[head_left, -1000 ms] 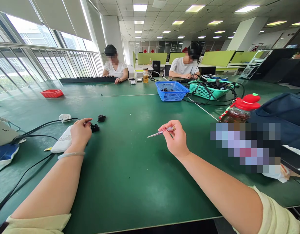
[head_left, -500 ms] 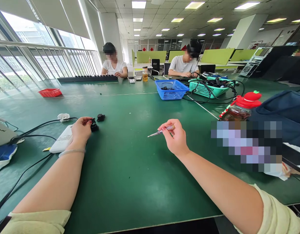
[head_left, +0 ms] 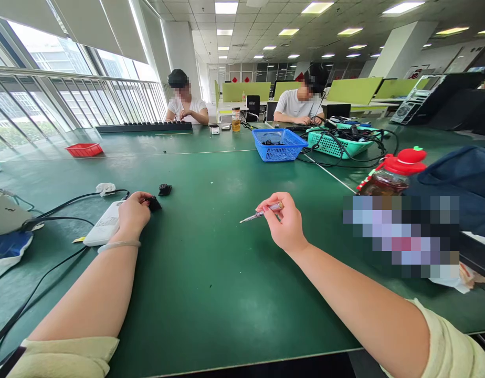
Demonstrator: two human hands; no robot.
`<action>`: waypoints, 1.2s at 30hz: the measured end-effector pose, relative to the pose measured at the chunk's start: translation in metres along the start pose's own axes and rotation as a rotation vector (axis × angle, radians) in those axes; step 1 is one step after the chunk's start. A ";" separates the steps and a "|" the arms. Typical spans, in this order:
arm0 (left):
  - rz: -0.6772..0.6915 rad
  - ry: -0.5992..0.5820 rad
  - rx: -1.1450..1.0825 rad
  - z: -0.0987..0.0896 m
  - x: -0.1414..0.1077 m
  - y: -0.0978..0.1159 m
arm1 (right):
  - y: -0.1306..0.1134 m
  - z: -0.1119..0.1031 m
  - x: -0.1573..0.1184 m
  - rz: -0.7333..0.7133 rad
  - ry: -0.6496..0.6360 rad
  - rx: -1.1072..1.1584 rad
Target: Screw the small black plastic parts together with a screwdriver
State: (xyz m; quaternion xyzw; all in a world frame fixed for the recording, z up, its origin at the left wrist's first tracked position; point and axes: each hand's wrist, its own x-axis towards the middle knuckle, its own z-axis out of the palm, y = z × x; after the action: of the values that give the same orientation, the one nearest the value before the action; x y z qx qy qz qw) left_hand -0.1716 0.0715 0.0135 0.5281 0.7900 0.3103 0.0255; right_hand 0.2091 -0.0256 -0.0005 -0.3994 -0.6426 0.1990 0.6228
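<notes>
My right hand (head_left: 286, 224) is raised over the middle of the green table (head_left: 203, 325), fingers curled round a slim screwdriver (head_left: 253, 216). Its metal tip points left and slightly down. On the left, my left hand (head_left: 134, 215) has its fingertips closed on a small black plastic part (head_left: 154, 203) at the tabletop. The fingers hide some of that part, so its kind is unclear. Just behind it lies another small black part (head_left: 164, 189), untouched. A white power bank-like box (head_left: 103, 231) is partly beneath or beside my left wrist.
Black cables (head_left: 65, 218) run along the left. Farther back stand a red tray (head_left: 84, 150), a blue basket (head_left: 279, 153) and a green basket (head_left: 329, 145) heaped with cables. A red-lidded bottle (head_left: 392, 178) and dark bag (head_left: 459, 194) stand right. Two people sit opposite.
The black pieces at my left fingertips, earlier seen as one above another, now show as a single tilted shape. My right hand keeps its pose with the screwdriver. The view has shifted slightly.
</notes>
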 end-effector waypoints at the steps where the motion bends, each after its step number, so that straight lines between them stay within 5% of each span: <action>1: 0.006 0.001 0.008 0.000 0.000 0.000 | 0.000 0.000 0.000 0.001 -0.001 0.000; 20: -0.011 0.010 0.070 -0.013 -0.010 0.010 | 0.000 -0.001 0.000 -0.005 0.001 0.001; 27: -0.003 -0.155 0.247 -0.022 -0.017 0.019 | -0.002 -0.001 0.000 0.007 -0.004 -0.012; 32: 0.074 -0.100 0.395 -0.032 -0.024 0.028 | -0.002 -0.001 0.000 0.004 -0.007 -0.016; 36: -0.013 -0.205 0.607 -0.040 -0.026 0.029 | -0.001 -0.002 0.000 -0.001 -0.007 -0.010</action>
State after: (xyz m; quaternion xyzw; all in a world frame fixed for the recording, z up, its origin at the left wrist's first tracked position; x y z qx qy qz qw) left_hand -0.1511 0.0381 0.0535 0.5352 0.8431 0.0054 -0.0520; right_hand 0.2103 -0.0266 0.0008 -0.4015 -0.6460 0.1970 0.6186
